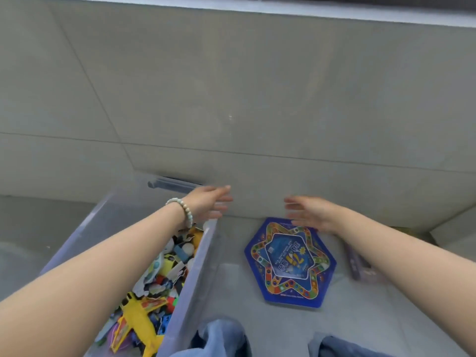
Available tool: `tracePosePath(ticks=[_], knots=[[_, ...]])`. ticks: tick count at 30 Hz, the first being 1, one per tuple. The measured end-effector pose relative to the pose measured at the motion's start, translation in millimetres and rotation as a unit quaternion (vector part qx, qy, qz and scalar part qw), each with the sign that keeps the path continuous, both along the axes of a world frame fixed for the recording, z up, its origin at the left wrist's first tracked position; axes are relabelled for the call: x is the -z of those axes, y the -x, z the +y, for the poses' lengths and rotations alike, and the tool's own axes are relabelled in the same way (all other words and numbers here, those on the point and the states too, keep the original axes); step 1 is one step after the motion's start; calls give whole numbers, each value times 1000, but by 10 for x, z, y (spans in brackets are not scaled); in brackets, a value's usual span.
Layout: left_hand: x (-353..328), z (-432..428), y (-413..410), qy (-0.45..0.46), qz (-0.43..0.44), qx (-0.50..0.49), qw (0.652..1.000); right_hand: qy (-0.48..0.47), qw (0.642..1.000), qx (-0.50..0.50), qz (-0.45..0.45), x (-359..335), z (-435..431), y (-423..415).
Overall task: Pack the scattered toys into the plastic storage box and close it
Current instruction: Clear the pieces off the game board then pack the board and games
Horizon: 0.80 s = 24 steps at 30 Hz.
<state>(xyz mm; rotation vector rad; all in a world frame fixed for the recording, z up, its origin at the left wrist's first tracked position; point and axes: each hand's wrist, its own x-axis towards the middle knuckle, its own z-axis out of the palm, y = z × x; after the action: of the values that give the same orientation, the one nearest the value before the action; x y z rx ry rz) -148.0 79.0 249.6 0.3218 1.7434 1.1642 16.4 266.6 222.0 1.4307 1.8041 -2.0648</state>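
two empty hands, fingers loose and straight, above a grey tile floor (360, 318). left hand (210, 202) hangs over the far corner of the open box (198, 266), which is full of toys (164, 274). right hand (313, 212) is over the far edge of the blue board (289, 264), which lies beside the box.

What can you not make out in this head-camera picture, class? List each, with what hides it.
Head view:
- Purple item: blurred, partly under the right forearm.
- Storage box: near end cut by bottom edge; left arm covers some toys.
- Blue game board: print too small to read.
- Left hand, right hand: fingers motion-blurred.
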Motion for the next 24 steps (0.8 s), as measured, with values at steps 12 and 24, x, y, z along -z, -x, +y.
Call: tracePosePath(ticks=[12, 24], knots=[[1313, 1993, -1000, 116, -59, 152, 980, -43, 980, 171, -90, 1110, 1447, -1291], [2425, 2846, -1363, 96, -124, 143, 977, -32, 974, 201, -103, 2166, 1767, -1155]])
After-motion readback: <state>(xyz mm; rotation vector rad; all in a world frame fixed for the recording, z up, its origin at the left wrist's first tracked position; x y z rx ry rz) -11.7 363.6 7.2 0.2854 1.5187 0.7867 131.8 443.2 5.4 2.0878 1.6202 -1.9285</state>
